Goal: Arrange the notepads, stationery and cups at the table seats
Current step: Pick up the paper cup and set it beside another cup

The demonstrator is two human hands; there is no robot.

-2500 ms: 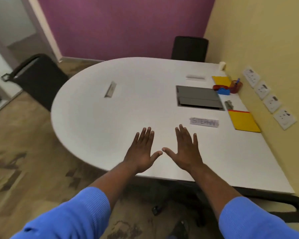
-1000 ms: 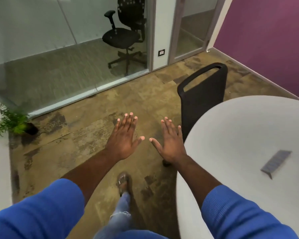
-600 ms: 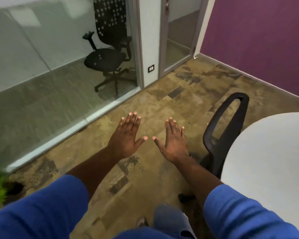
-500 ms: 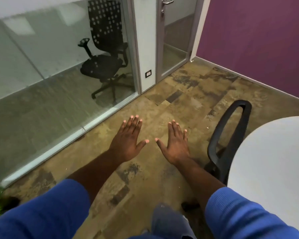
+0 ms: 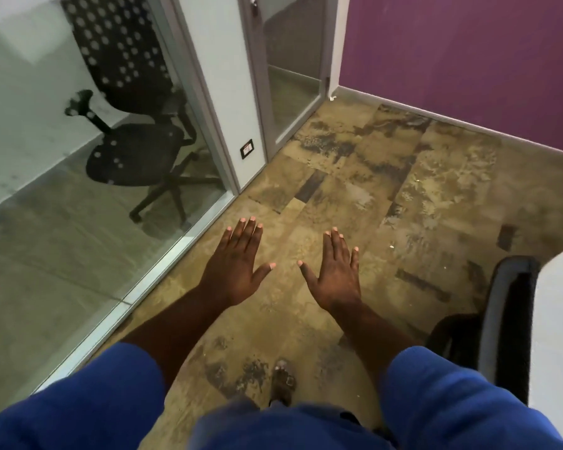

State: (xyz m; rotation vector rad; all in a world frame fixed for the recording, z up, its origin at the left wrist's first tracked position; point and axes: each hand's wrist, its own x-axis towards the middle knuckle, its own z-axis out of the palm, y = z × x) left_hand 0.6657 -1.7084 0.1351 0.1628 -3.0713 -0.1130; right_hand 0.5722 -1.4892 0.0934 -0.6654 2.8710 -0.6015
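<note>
My left hand [image 5: 236, 264] and my right hand [image 5: 337, 271] are held out flat side by side over the brown floor, palms down, fingers apart, holding nothing. Only a sliver of the white table [image 5: 556, 345] shows at the right edge. No notepad, stationery or cup is in view. My blue sleeves fill the bottom of the frame.
A black chair [image 5: 501, 323] stands against the table's edge at the right. A glass partition [image 5: 62, 238] runs along the left, with a black office chair [image 5: 134, 151] behind it. A glass door [image 5: 290, 69] and a purple wall [image 5: 468, 60] lie ahead.
My view has swung left, away from the table top with its notepads, toward the floor and glass door. The table has slid to the right edge. Both hands stay flat and empty.
</note>
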